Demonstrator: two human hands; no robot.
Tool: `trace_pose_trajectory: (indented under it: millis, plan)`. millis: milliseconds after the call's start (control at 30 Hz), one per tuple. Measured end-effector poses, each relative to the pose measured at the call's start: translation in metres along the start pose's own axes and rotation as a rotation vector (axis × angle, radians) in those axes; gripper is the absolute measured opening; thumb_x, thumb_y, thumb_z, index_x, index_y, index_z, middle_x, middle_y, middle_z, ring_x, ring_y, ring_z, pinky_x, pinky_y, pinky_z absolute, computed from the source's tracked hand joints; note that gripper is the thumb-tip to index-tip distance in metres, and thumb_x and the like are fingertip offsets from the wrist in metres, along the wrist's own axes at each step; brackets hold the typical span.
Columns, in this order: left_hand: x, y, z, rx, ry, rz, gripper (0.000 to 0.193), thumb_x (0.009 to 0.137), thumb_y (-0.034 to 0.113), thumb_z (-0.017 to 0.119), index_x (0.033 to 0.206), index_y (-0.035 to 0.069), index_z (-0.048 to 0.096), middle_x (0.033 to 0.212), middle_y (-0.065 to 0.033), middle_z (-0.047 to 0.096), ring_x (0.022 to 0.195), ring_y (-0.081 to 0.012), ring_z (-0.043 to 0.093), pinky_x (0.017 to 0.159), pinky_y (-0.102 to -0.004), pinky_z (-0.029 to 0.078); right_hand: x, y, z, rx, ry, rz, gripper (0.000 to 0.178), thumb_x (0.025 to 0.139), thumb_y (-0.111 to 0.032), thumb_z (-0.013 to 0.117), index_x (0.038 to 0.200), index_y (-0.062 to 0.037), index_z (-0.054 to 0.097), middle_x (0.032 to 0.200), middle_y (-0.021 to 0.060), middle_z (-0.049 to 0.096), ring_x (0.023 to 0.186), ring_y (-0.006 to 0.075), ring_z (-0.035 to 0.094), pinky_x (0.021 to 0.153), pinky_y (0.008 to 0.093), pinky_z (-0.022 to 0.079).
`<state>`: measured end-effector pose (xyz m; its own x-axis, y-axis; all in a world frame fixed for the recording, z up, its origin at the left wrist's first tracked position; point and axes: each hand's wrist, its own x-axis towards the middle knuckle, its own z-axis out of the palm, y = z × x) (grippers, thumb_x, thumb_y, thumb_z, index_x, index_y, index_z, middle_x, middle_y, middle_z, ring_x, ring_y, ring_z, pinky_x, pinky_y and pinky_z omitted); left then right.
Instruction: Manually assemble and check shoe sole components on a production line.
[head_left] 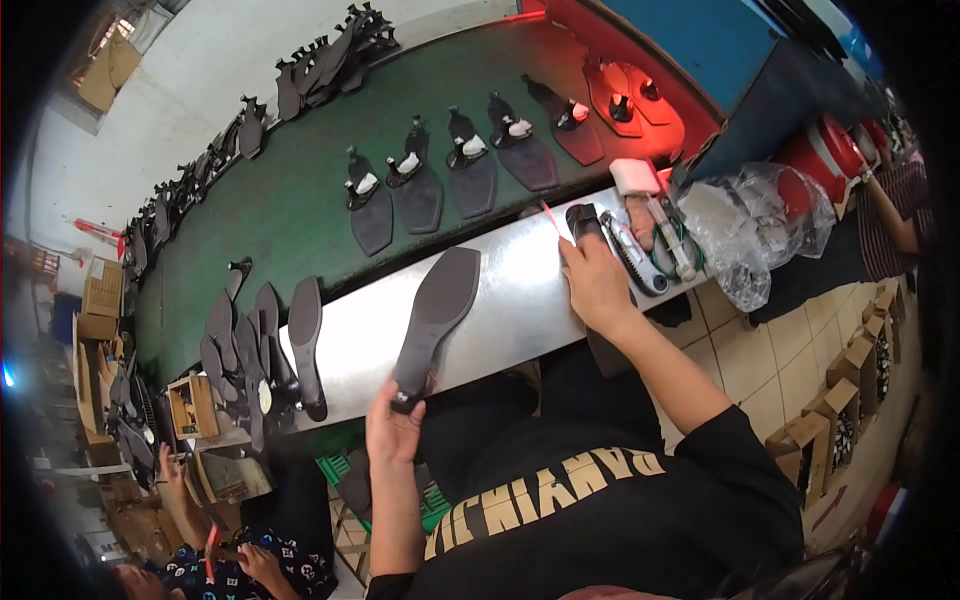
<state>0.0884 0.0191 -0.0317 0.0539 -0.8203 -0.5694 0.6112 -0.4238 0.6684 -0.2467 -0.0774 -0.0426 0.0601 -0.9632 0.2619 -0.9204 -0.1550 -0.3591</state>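
A dark shoe sole (437,315) with its heel end toward me stands tilted over the metal ledge (510,275). My left hand (395,422) is closed around that heel end. To the right, my right hand (598,285) is closed on a thin red-and-white stick (553,222), whose kind I cannot make out. Just beyond its fingers lies a dark strip-like piece (583,217), partly hidden by the hand. Beside it rests a utility knife (640,262). Several dark heeled shoes (470,180) with white padding at the heels stand in a row on the green conveyor belt (300,190).
More soles (306,335) lie at the ledge's left end, by a small wooden box (190,408). A white block (634,176) and a clear plastic bag (745,225) sit right. A co-worker's hand (262,567) shows lower left. Cardboard boxes (800,440) line the floor.
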Motion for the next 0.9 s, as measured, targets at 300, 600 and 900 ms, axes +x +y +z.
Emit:
trace_pose_trajectory:
  millis: [300,600,900]
  plan:
    - [0.029,-0.021,0.049,-0.55,-0.189,-0.29,0.024,0.095,0.032,0.055,0.106,0.011,0.06,0.094,-0.0049,0.066,0.084,-0.0135,0.063,0.036,-0.0193,0.032,-0.034,-0.074,-0.044,1.195,-0.505,0.098,0.044,0.092,-0.005,0.053,0.136,-0.0096,0.052,0.075,-0.0007,0.058,0.064,0.0038,0.047,0.06,0.0196,0.041]
    - [0.021,-0.032,0.068,-0.476,-0.126,-0.345,0.026,0.091,0.039,0.061,0.101,0.015,0.06,0.086,-0.0025,0.066,0.062,-0.0071,0.058,0.036,-0.0188,0.032,-0.064,-0.106,-0.024,1.423,-0.756,0.176,0.063,0.092,0.0,0.048,0.15,-0.0103,0.025,0.069,0.0005,0.055,0.066,0.005,0.051,0.064,0.0207,0.042]
    - [0.002,-0.031,0.085,-0.539,0.034,-0.311,0.023,0.093,0.034,0.058,0.098,0.012,0.063,0.088,-0.0017,0.068,0.069,-0.0081,0.061,0.035,-0.018,0.032,-0.077,-0.103,-0.005,1.353,-0.641,0.167,0.054,0.094,-0.004,0.049,0.146,-0.0085,0.034,0.07,-0.0006,0.053,0.058,0.0036,0.044,0.053,0.0185,0.038]
